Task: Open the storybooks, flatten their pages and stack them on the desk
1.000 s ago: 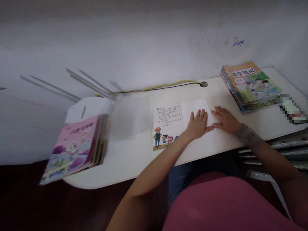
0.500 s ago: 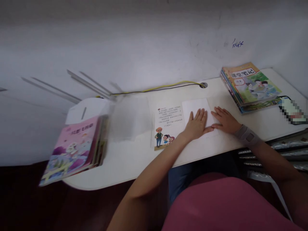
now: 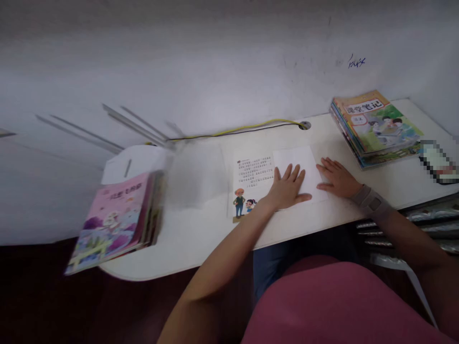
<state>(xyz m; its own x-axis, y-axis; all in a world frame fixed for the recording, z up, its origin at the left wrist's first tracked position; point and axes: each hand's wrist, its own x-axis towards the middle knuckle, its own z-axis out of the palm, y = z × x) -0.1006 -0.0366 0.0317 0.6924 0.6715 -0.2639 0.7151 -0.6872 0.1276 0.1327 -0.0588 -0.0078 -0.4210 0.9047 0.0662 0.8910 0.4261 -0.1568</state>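
An open booklet lies on the white table in front of me. Its left page carries lines of print and cartoon figures; the right page is blank white. My left hand is open, palm down with fingers spread, on the lower left of the blank page near the fold. My right hand is open too, resting flat by the right edge of that page, its fingertips near the paper. A grey band circles the right wrist. My left forearm hides the bottom of the printed page.
A pink-covered stack of books overhangs the table's left end. Beside it lies a translucent sheet. Another stack of books and a pixelated phone are at the right. A yellow cable runs along the wall into a table hole.
My left hand has slid left across the blank page towards the fold, away from my right hand. The view has shifted slightly.
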